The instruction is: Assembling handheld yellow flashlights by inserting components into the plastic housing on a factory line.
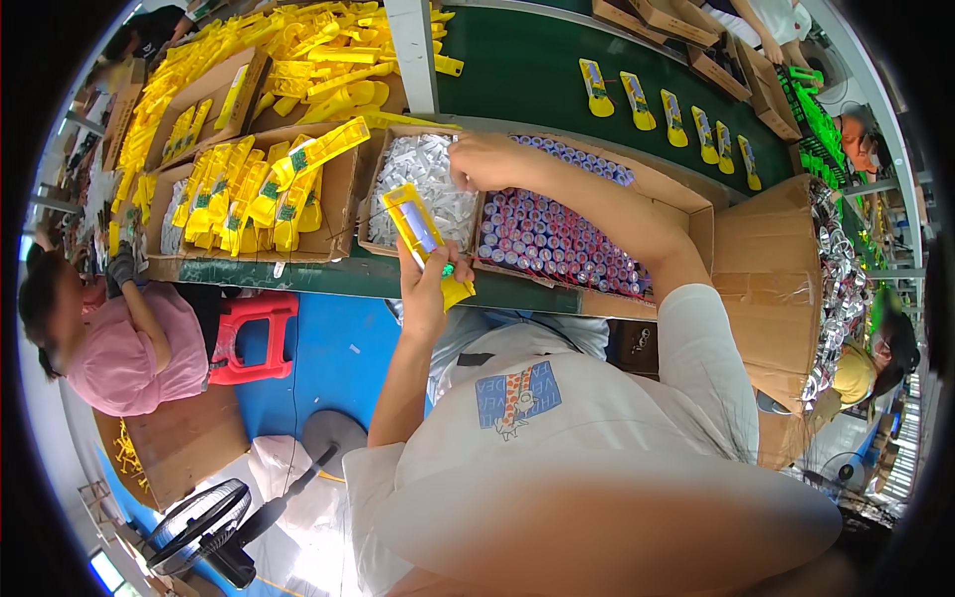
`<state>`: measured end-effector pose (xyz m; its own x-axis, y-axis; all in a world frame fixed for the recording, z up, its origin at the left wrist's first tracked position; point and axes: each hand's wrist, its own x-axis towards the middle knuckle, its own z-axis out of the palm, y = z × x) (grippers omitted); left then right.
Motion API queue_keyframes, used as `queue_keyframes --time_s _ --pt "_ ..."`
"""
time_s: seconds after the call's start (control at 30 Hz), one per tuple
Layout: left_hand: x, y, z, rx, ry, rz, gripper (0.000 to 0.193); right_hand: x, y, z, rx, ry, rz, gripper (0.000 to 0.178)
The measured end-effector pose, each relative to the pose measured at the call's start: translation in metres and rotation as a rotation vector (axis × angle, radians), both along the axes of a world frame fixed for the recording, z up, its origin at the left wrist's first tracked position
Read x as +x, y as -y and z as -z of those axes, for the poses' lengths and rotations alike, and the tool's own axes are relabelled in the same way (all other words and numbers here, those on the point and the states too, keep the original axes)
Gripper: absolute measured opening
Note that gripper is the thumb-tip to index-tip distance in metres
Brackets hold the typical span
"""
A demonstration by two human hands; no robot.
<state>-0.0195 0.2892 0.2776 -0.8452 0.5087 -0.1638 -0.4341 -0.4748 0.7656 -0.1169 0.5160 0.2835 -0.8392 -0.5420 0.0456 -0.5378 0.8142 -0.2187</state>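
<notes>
Yellow housing (407, 219) with purple cylinder (424, 233) sat in left hand (426, 281), fingers closed round it, near white pieces (421, 171). Right hand (485, 161) was beside those, fingers curled; couldn't tell if holding anything.

So the casing (458, 292) is bright yellow, its battery (422, 231) pale lilac-blue, loose slips (418, 171) plain white, boxed cells (552, 236) purple-blue with whitish ends, bench surface (527, 60) deep green, floor (333, 353) loud blue, stool (244, 310) super red, and the white tee (627, 403) has a blue, orange-patched print (542, 383)
</notes>
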Motion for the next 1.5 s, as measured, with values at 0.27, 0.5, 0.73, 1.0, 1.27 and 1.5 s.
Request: queue_keyframes --time_s 0.27,0.5,0.73,1.0,1.27,1.5 --pt "0.012 0.000 0.007 0.055 0.042 0.094 0.036 0.001 -0.011 0.003 -0.170 0.327 0.036 0.009" --pt "0.011 0.005 0.003 0.066 0.045 0.100 0.039 -0.010 0.018 -0.011 0.223 0.351 0.106 0.018" --pt "0.007 0.010 0.007 0.215 0.100 0.178 0.035 -0.009 -0.012 -0.008 -0.272 0.404 -0.034 0.017" --pt "0.006 -0.007 0.006 -0.161 -0.020 0.131 0.034 0.044 0.026 -0.044 -0.729 0.108 0.077 0.014" --pt "0.005 -0.020 0.002 -0.175 -0.128 0.168 0.037 0.064 0.031 -0.043 -0.704 -0.052 0.245 0.016" --pt "0.004 -0.028 -0.005 0.032 -0.027 0.217 0.039 0.056 0.021 -0.038 -0.715 0.192 0.365 0.023"
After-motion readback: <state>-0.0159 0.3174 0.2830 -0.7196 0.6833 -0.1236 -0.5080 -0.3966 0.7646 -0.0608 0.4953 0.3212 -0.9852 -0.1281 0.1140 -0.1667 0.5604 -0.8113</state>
